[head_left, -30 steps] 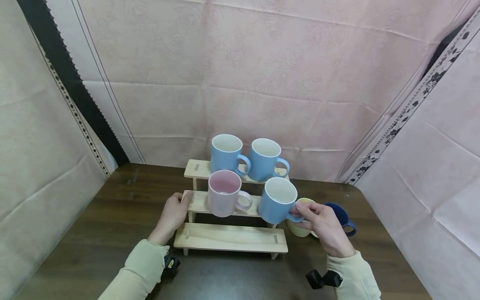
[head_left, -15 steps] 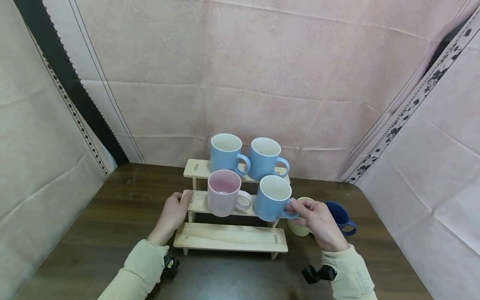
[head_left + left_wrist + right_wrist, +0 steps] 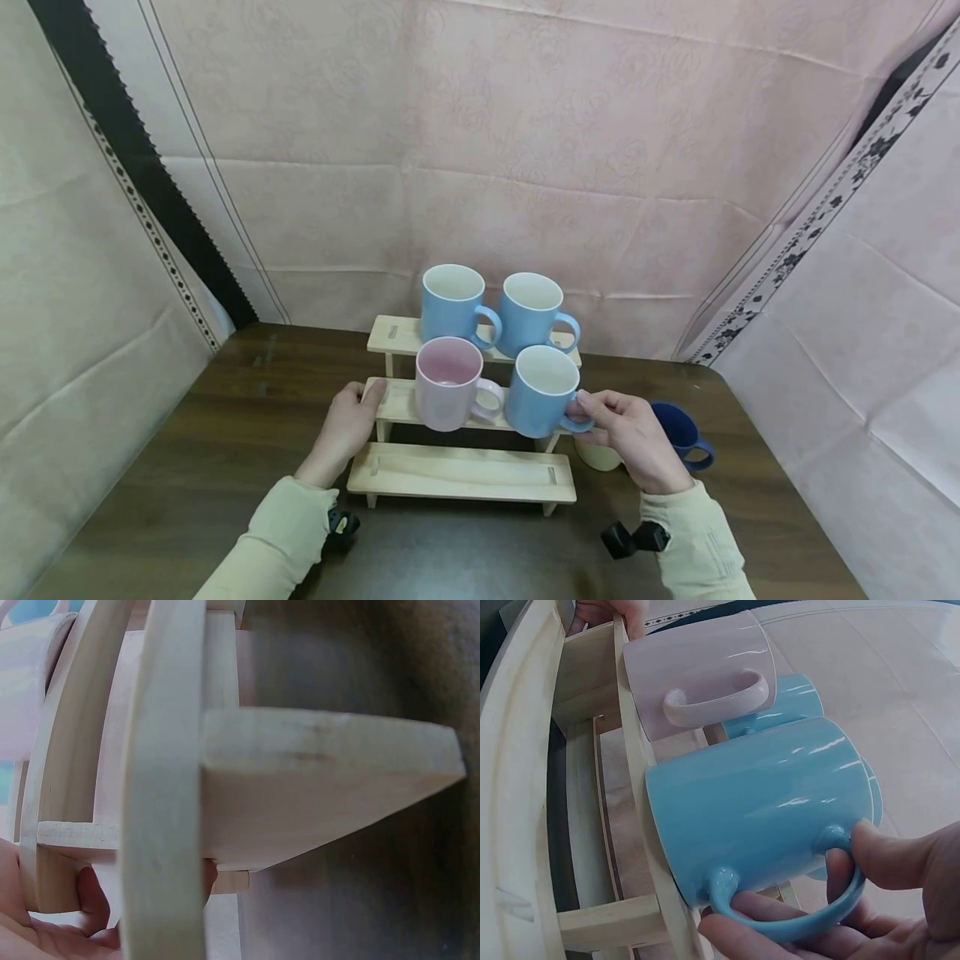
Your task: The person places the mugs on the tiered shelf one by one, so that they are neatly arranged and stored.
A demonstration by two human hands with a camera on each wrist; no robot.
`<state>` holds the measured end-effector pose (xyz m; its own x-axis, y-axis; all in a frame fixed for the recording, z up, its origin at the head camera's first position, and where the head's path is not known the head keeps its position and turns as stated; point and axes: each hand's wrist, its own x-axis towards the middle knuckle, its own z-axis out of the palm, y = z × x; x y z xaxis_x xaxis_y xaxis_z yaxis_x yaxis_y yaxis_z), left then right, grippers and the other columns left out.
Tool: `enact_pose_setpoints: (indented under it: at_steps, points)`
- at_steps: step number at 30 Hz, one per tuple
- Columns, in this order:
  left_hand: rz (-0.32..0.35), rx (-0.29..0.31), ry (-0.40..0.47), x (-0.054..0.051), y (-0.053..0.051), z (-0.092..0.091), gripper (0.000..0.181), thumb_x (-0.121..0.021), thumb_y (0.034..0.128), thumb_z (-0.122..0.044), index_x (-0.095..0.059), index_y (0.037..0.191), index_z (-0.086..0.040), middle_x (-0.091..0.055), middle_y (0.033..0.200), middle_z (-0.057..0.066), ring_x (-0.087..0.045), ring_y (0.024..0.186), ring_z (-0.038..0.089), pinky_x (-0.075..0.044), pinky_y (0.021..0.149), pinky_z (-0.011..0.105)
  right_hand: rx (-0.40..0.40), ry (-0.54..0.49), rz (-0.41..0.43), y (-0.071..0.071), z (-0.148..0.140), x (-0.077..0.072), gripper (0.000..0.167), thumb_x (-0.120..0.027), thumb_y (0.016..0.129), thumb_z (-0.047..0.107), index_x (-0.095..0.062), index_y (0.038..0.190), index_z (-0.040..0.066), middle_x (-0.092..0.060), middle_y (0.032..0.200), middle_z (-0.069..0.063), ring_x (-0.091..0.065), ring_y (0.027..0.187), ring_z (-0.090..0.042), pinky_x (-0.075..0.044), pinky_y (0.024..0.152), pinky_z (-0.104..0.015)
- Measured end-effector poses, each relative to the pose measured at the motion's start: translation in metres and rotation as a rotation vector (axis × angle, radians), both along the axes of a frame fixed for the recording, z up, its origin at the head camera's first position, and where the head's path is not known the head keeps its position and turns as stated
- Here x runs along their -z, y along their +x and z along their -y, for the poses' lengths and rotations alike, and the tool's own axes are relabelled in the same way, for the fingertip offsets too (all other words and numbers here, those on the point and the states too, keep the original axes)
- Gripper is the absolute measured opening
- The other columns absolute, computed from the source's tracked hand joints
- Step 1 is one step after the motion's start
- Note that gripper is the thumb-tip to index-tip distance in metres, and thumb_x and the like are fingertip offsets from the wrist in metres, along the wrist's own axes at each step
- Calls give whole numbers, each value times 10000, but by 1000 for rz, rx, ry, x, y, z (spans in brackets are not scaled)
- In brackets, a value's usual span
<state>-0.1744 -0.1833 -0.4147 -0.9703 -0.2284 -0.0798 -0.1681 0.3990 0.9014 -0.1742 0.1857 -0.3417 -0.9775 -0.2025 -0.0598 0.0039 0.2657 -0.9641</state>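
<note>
A three-tier wooden display stand (image 3: pixel 459 472) stands on the table. My left hand (image 3: pixel 345 427) grips the left end of its middle tier; in the left wrist view the fingers (image 3: pixel 91 900) curl beneath that board. With my right hand (image 3: pixel 628 433) I pinch the handle of a light blue mug (image 3: pixel 536 402) at the right of the middle tier. Upright, the mug (image 3: pixel 761 806) appears to touch the board with its base in the right wrist view. Left of it on the same tier is a pale pink mug (image 3: pixel 442 396), its handle pointing right.
Two more light blue mugs, one on the left (image 3: pixel 450 308) and one on the right (image 3: pixel 527 312), occupy the top tier. Right of the stand, a pale yellow mug (image 3: pixel 597 456) is partly hidden behind my right hand. A dark blue mug (image 3: pixel 677 429) lies beyond it.
My right hand has moved left and slightly back with the light blue mug, bringing it closer to the pink mug. The left hand has kept its hold on the stand.
</note>
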Motion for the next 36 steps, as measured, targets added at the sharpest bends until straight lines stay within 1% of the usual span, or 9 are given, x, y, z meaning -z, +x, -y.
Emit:
enact_pose_setpoints:
  at_steps: [4,14,22,36]
  points:
    - [-1,2,-1,0,-1,0,521,-395,1031,-462,-504,1125,38,-499,927,140,-476,841,259,-384,668,340,-13,-12,-4,-1,1,-1,484,-606,962,385,-630,1129,-68,-647,1129,-205,-600,1098,-310,-520,855,-427]
    - [0,3,3,-1,-3,-1,516,-387,1036,-454,-495,1127,42,-487,914,137,-473,826,256,-382,655,338,-40,-6,-17,-2,6,-3,497,-598,970,369,-611,1150,-94,-641,1135,-216,-595,1093,-312,-517,864,-423]
    - [8,-2,6,1,-1,-1,522,-381,1037,-456,-493,1147,42,-496,921,139,-481,831,256,-389,657,337,-47,-13,-9,-6,8,-1,476,-595,975,353,-613,1149,-90,-638,1135,-222,-599,1086,-318,-513,867,-436]
    - [-2,-4,9,0,0,-1,507,-386,1031,-471,-498,1082,21,-477,868,121,-467,786,245,-377,635,335,-58,-18,-3,-8,8,0,468,-598,974,353,-615,1139,-85,-626,1134,-223,-585,1106,-314,-512,871,-426]
